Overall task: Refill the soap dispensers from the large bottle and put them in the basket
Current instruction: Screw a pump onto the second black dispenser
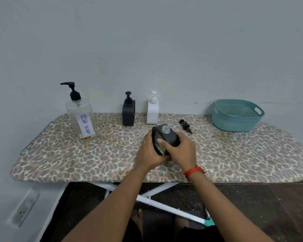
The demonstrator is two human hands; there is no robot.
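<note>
The left hand [148,152] and right hand [182,151] curl round the open dispenser [171,137], tilted with its bare neck up, probably to steady it for filling. Its pump [185,126] lies just beyond at one o'clock, set aside on the ironing board [94,154]. Farther back stand the large bottle [81,117] at ten o'clock, the capped black dispenser [128,113] and white dispenser [152,112] near twelve, and the basket [234,117] at two.

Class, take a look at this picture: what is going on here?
A person grips a black dispenser with left hand and right hand, tilted, at the middle of the ironing board. Its neck is open; its pump lies on the board nearby. The large DISH SOAP bottle, another black dispenser and a white dispenser stand with pumps on. The teal basket holds no dispenser yet.
</note>
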